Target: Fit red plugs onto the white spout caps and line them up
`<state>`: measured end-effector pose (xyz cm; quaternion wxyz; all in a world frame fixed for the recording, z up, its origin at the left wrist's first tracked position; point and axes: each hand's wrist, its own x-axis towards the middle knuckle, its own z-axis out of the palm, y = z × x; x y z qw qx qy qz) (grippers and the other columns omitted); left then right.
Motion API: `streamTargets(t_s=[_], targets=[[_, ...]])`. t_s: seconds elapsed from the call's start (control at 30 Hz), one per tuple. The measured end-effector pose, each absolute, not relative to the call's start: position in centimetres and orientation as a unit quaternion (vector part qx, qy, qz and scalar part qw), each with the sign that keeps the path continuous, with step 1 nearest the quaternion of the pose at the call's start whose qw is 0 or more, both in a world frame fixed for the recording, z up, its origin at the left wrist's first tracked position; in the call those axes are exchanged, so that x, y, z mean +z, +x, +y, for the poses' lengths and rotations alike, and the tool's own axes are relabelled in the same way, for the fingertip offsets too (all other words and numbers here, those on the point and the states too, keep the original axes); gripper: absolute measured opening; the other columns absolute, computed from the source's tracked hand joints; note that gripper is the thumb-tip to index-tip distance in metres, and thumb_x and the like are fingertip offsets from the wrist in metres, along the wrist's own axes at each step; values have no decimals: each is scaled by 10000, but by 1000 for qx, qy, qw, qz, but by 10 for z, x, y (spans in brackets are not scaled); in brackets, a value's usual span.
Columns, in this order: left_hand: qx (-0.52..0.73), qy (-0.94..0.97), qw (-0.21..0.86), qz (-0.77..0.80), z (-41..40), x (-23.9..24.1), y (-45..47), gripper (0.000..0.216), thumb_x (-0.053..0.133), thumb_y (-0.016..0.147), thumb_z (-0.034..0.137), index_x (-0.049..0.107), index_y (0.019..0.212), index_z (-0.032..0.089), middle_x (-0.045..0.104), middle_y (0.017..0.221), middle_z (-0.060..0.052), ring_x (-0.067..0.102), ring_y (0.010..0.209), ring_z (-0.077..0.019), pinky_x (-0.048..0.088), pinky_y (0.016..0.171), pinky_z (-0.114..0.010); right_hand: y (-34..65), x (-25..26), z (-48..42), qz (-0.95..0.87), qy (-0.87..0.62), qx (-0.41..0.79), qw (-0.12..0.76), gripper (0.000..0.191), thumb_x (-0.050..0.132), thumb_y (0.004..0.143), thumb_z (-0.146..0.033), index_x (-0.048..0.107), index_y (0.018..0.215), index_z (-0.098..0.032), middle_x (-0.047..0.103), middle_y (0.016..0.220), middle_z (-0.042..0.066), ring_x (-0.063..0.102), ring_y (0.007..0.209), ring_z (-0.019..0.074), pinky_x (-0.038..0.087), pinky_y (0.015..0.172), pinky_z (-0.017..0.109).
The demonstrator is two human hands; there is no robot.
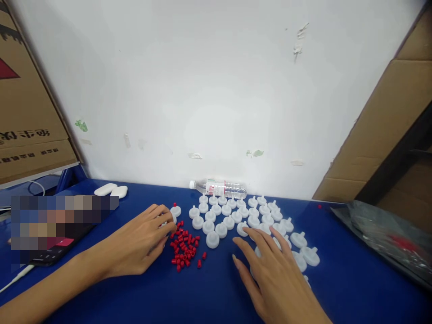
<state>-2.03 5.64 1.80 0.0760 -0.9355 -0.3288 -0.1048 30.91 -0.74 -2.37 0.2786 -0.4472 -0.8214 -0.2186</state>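
My left hand [148,240] is over the left edge of a heap of small red caps [185,243]. Its fingers are bent and a little apart, and I make out nothing gripped between them. Right behind those fingertips stands a white round plastic lid with a spout [176,210], a red cap on its tip; more white pieces there are partly hidden by the fingers. My right hand [270,265], fingers spread, hovers over the near side of many white spouted lids [221,230]. It covers some of them, and its fingertips come close to one lid [242,228].
A clear plastic bottle [221,188] lies along the wall behind the lids. At left are a phone [54,252] with a white cable and two white rounded objects [111,189]. A grey plastic bag [384,238] lies at right. Cardboard [30,103] borders the blue table [141,301].
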Motion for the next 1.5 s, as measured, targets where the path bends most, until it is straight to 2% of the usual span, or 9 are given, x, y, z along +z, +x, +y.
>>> streamTargets(t_s=[0.17,0.33,0.43,0.57,0.67,0.77,0.9,1.1,1.5], targets=[[-98,-937,91,-322,57,19,-21,192,422,1047,165,584,951,203,600,1002,-78,493,946,-273,372,845,-448,309,-29,-11,-829,-436,-224,270,347,385,1078,-221,688,1246,-194,755,1216,145,763,1057,289,623,912,505],[-104,-937,97,-320,57,18,-22,198,428,1062,180,607,980,205,608,1008,-78,503,980,-280,376,887,-460,302,-25,-18,-857,-398,-193,265,338,413,1052,-159,662,1269,-227,727,1300,105,702,1213,235,572,1040,432],[-104,-938,94,-317,58,15,-23,213,426,1074,177,617,986,207,615,1008,-71,508,996,-277,378,897,-457,304,-24,-17,-849,-412,-201,264,325,464,1043,-184,638,1313,-230,696,1345,120,675,1247,262,526,1087,482],[-102,-939,102,-312,61,11,-24,220,439,1089,187,632,987,210,631,1023,-69,515,1016,-278,380,906,-455,312,-31,-13,-823,-456,-237,242,332,489,1028,-212,633,1327,-209,716,1268,143,723,1096,316,547,976,538],[-106,-939,110,-309,63,9,-25,201,465,1087,186,642,994,210,640,1027,-68,526,1018,-279,382,892,-452,311,-34,-12,-826,-452,-223,251,345,475,996,-161,654,1286,-211,749,1122,96,739,965,281,551,924,503],[-112,-939,116,-303,64,7,-25,172,500,1071,167,660,1029,213,648,1022,-63,539,1020,-278,382,883,-443,306,-32,-14,-843,-419,-197,274,369,454,996,-142,650,1299,-220,747,1147,81,733,1000,242,533,968,460],[-119,-940,120,-298,65,6,-25,186,513,1055,136,682,1045,216,655,1013,-66,551,1012,-273,385,877,-430,303,-29,-16,-842,-424,-201,268,369,437,1044,-188,609,1370,-218,729,1246,118,717,1115,272,523,996,492],[-121,-940,99,-304,63,7,-23,224,498,1041,98,691,1020,210,653,988,-69,531,982,-266,380,871,-426,306,-34,-12,-846,-428,-178,262,361,376,1065,-152,597,1347,-195,754,1017,55,749,920,248,534,975,515],[-113,-939,63,-318,64,4,-26,260,479,1041,73,687,1000,222,656,941,-54,521,949,-255,344,829,-408,304,-32,-14,-855,-418,-167,258,357,404,1056,-143,563,1374,-169,731,978,61,737,890,238,532,981,505]])
